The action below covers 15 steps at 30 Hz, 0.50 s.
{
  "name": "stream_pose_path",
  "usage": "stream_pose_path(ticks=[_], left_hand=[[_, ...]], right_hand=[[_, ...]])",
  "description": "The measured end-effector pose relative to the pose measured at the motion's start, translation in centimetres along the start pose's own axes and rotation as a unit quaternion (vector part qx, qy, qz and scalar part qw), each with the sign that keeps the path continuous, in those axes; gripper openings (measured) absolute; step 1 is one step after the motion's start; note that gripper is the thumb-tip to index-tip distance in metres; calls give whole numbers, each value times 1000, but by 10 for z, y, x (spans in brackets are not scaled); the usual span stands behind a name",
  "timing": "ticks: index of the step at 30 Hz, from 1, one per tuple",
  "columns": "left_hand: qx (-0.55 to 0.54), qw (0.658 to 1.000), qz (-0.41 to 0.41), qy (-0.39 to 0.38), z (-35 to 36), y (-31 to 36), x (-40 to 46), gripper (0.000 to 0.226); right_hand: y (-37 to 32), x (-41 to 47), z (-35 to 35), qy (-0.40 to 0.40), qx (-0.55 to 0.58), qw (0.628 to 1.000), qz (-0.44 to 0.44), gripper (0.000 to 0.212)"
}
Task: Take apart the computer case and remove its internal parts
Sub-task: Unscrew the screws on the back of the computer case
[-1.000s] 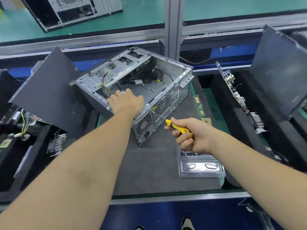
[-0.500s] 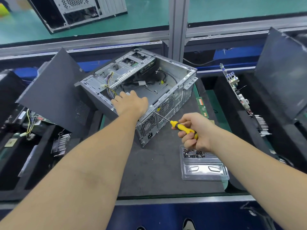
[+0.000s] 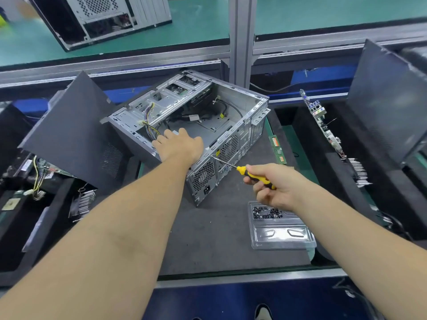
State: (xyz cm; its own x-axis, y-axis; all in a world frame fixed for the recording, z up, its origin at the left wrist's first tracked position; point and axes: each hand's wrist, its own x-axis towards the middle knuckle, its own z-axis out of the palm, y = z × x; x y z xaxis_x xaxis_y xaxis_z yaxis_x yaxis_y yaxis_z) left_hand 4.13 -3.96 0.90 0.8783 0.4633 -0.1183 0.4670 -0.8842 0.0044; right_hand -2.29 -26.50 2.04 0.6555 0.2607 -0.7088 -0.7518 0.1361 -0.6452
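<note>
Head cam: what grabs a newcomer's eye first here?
The open grey case lying on its side mid-bench, its bundle of coloured wires showing inside. The left hand rests on the case's near edge, while the right hand grips a yellow screwdriver with its tip at the case's rear panel. Just under that hand sits a clear tray holding small dark screws.

Computer case point(image 3: 240, 105): bare grey sheet metal, dull sheen, perforated vents. Screwdriver point(image 3: 248, 173): bright metal shaft, glossy yellow-and-black plastic handle. Mat point(image 3: 215, 232): matt dark grey, possibly foam or rubber. Near-right tray point(image 3: 280, 236): clear glossy plastic. Far-left panel point(image 3: 69, 137): matt black.
</note>
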Motion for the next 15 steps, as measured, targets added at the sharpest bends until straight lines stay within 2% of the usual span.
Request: stream_pose_path(ticks=[4, 6, 9, 13, 14, 15], left_hand=[[5, 1000, 1, -2, 0, 0, -1, 59], [3, 1000, 2, -2, 0, 0, -1, 59], [3, 1000, -1, -2, 0, 0, -1, 58], [6, 1000, 1, -4, 0, 0, 0, 59], [6, 1000, 0, -4, 0, 0, 1, 60], [7, 1000, 0, -4, 1, 0, 1, 59]], right_hand=[[-5, 1, 8, 57, -118, 991, -34, 21], [-10, -1, 9, 47, -170, 984, -32, 30], [-16, -5, 10, 23, -215, 976, -28, 31], [-16, -3, 8, 53, -375, 914, -146, 34], [-16, -3, 8, 51, -380, 910, -156, 33], [-15, -2, 9, 36, -353, 925, -137, 32]])
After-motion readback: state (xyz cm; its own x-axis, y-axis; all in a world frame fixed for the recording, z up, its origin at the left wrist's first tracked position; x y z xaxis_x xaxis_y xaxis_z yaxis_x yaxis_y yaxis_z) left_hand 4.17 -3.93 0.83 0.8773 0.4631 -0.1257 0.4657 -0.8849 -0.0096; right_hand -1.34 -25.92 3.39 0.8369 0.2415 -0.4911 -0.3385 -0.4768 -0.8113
